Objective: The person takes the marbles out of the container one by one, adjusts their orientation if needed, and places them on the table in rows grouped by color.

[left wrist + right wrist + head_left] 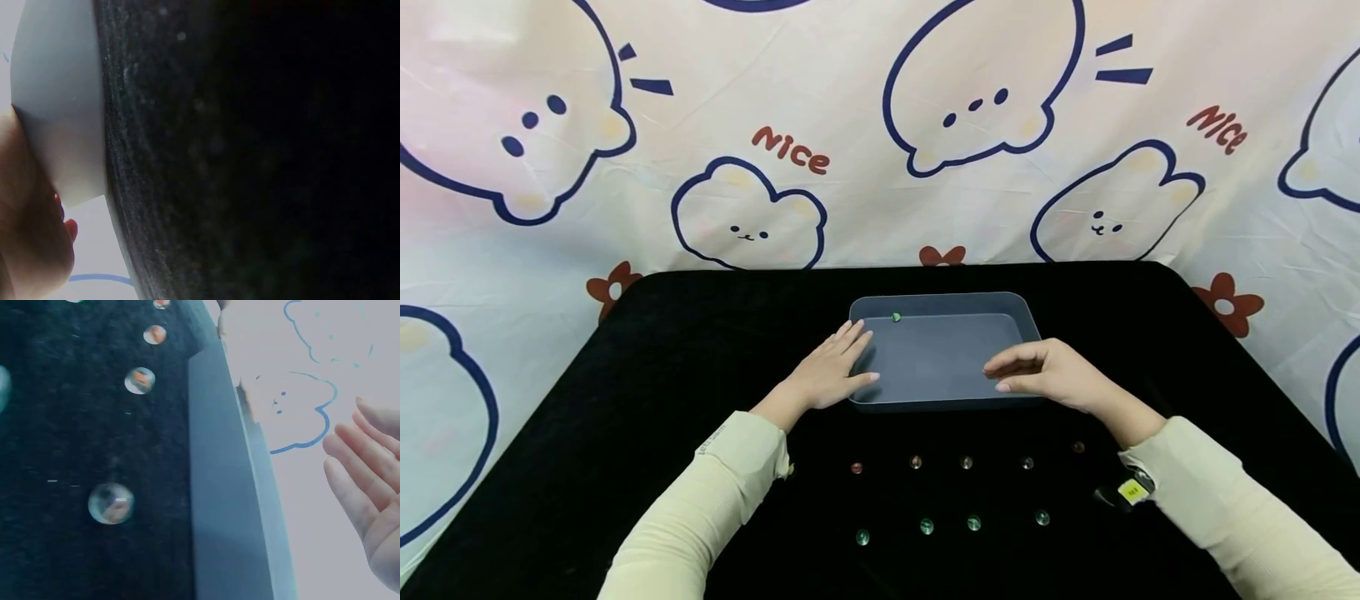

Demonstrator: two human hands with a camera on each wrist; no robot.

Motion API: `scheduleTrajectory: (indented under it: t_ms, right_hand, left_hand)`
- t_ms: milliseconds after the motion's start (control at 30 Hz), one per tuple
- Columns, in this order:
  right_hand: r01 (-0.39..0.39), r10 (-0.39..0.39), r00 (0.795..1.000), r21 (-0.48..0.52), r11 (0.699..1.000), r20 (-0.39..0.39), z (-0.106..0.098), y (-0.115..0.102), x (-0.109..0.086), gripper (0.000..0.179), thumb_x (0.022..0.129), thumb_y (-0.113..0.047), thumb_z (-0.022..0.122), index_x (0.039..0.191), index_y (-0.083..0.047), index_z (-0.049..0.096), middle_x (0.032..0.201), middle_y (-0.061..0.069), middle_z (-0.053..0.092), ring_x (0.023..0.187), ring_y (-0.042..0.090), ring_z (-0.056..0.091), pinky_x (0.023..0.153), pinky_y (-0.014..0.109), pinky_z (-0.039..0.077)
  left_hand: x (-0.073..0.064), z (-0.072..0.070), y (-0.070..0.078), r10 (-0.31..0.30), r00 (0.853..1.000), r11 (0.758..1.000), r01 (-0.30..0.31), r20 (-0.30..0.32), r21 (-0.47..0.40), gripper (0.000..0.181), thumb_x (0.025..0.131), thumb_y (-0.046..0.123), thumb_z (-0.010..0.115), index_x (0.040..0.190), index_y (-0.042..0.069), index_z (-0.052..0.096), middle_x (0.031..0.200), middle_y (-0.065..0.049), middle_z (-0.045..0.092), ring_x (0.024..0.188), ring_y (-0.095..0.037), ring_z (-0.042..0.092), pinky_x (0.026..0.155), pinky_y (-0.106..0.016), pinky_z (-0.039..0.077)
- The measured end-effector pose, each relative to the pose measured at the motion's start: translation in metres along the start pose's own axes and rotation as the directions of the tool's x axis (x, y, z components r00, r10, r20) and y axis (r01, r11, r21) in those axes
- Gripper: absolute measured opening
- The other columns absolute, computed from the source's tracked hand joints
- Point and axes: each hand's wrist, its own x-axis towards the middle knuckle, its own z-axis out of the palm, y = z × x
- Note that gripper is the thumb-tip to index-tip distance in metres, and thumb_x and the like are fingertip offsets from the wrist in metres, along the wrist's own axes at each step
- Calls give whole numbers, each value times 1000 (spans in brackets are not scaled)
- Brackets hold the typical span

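Note:
A grey rectangular tray [940, 404] lies on the black table, with one green marble [896, 317] near its back left corner. My left hand [829, 371] lies at the tray's left side, fingers straight and slightly spread over the rim. Over the front right part of the tray hovers my right hand [1051, 375], its fingers loosely bent and holding nothing. In the right wrist view, the palm and fingers of the right hand [372, 487] show above the tray wall [225, 487]. The left wrist view has part of the left hand [34, 212] against the tray's outer wall [65, 100].
In front of the tray, marbles lie in two rows on the black cloth: several reddish ones, such as this marble [916, 462], and several greenish ones, such as this marble [927, 526]. A camera with a yellow label [1133, 491] is at the right wrist. A printed curtain [865, 217] hangs behind.

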Motion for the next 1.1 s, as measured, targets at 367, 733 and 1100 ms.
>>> scheduleTrajectory:
  t_ms: [367, 733, 1100]
  right_hand:
    - [-45, 44, 998, -41, 998, -36, -4, -6, 29, 32, 77, -15, 65, 102, 4, 61, 100, 18, 60, 90, 21, 58, 73, 29, 47]
    - [-53, 53, 998, -40, 998, -17, -4, -3, 62, 27, 79, -13, 63, 102, 2, 61, 100, 13, 61, 91, 20, 58, 74, 30, 47]
    - [-27, 22, 999, -137, 990, -40, -8, -8, 84, 28, 77, -14, 65, 101, 0, 63, 98, 12, 62, 86, 18, 60, 72, 30, 47]
  left_hand:
    - [0, 0, 0, -17, 1000, 1000, 17, 15, -7, 74, 85, 58, 30, 140, 13, 10, 144, -5, -1, 129, -15, -9, 103, -36, 4]
    - [2, 2, -2, -15, 1000, 1000, 15, 19, -5, 71, 87, 55, 32, 140, 13, 10, 144, -4, 0, 129, -16, -8, 103, -35, 4]
    - [1, -1, 0, -22, 999, 1000, 23, 24, -13, 70, 87, 53, 34, 140, 13, 10, 144, -4, 0, 129, -16, -8, 103, -35, 4]
